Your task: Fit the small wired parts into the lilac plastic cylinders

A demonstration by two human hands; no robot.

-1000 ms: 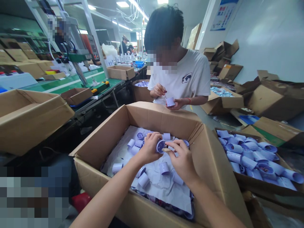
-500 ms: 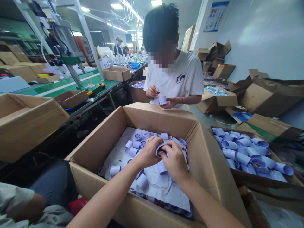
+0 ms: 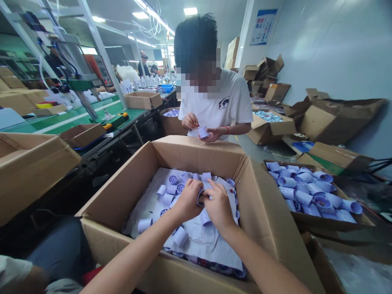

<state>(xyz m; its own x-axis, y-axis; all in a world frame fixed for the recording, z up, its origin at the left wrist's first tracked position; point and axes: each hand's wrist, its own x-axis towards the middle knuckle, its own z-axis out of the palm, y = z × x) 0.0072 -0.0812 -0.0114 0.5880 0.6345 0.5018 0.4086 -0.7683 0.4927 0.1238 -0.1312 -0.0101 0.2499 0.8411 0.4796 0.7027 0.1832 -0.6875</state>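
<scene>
The lilac cup (image 3: 199, 195) sits gripped in the curled fingers of the left hand (image 3: 189, 199), its mouth facing the right hand (image 3: 217, 204), whose fingertips reach that opening, their hold indiscernible.

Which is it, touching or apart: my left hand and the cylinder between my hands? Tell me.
Touching: the head view shows the left hand curled around the lilac cylinder.
</scene>
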